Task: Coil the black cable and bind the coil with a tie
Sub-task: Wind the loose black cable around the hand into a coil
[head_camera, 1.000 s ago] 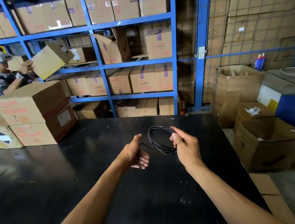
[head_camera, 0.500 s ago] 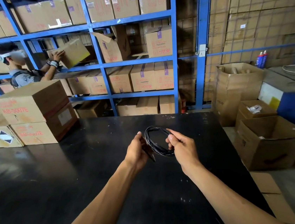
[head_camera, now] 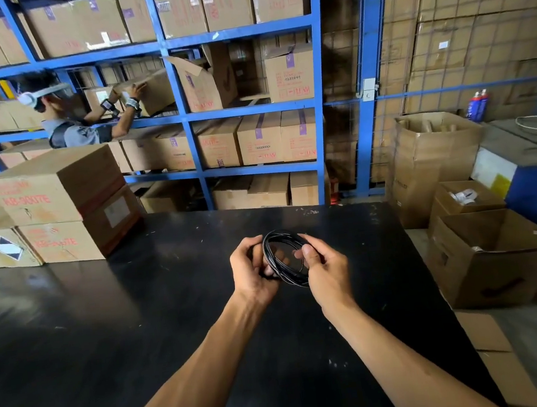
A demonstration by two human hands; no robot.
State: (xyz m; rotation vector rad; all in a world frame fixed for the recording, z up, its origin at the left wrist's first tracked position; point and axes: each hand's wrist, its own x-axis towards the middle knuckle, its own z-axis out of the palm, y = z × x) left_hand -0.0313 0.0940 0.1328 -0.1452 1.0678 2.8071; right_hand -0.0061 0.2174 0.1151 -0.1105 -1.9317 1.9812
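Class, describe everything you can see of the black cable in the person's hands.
The black cable is thin, glossy and wound into a roundish coil of several loops. It is held upright in the air above the black table, the left hand gripping its left side and the right hand its right. No tie shows on it.

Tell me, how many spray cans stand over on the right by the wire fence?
2. The spray cans stand side by side, touching, behind the tall open box, in front of the wire fence. More could be hidden behind the box.
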